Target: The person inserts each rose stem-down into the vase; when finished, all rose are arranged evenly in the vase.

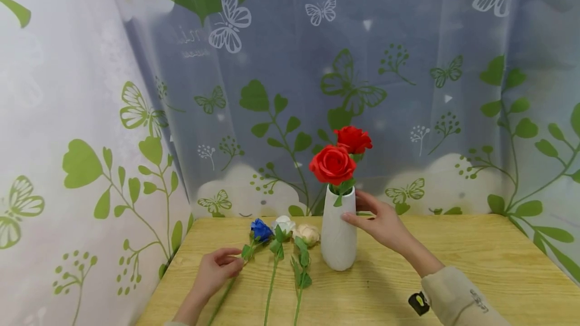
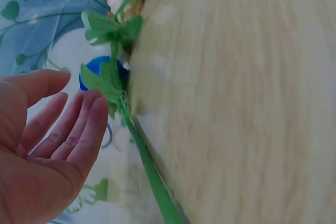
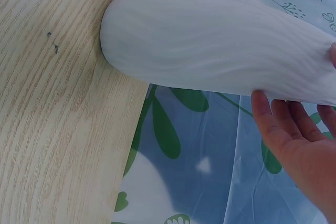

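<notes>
A white vase (image 1: 339, 235) with wavy ridges stands upright on the table and holds two red roses (image 1: 333, 164). My right hand (image 1: 382, 220) grips its upper part, thumb at the front and fingers (image 3: 270, 119) along the far side. Left of the vase lie three artificial roses side by side: a blue rose (image 1: 261, 230), a white rose (image 1: 284, 224) and a cream rose (image 1: 307, 234). My left hand (image 2: 58, 145) is beside the blue rose's green stem (image 2: 149, 169), fingers loosely bent and thumb apart, with nothing in its grasp.
The wood-grain table (image 1: 408, 286) runs back to a printed curtain (image 1: 290, 89) with butterflies and leaves. Another pale curtain (image 1: 81, 114) hangs at the left. A small black object (image 1: 419, 304) shows by the right sleeve.
</notes>
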`<state>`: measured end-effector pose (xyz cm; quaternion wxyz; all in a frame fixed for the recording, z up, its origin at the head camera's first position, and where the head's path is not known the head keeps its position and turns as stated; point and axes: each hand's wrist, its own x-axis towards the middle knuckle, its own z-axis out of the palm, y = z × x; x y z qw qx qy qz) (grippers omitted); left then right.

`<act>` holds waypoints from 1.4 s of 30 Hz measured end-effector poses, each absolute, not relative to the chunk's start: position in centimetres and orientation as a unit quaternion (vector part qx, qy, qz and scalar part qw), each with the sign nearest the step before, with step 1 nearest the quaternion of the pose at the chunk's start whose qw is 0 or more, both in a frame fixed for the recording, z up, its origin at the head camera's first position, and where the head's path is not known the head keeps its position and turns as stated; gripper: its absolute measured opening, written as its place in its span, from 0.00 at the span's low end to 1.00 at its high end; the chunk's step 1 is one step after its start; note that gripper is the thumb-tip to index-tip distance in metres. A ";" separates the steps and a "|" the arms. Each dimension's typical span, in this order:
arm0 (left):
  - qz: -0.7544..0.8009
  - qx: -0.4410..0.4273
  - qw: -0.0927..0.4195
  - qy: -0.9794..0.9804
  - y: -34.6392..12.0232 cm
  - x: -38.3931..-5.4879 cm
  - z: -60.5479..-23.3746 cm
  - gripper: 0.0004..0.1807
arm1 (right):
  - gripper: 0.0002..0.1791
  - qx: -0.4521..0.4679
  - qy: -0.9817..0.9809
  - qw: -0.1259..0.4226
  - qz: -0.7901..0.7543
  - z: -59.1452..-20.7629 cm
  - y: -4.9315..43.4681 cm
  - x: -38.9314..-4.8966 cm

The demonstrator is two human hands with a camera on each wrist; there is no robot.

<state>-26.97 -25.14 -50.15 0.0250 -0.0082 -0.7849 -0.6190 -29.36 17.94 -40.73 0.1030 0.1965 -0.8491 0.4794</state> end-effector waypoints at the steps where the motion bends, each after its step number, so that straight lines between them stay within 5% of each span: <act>1: -0.613 -0.008 0.024 -0.789 -25.3 -27.0 -50.2 0.21 | 0.41 0.196 -0.850 0.103 0.479 -40.7 18.0 -29.4; 42: -0.449 -0.019 0.033 -0.893 -27.4 -27.0 -52.3 0.18 | 0.41 0.197 -0.850 0.106 0.477 -40.7 18.0 -29.3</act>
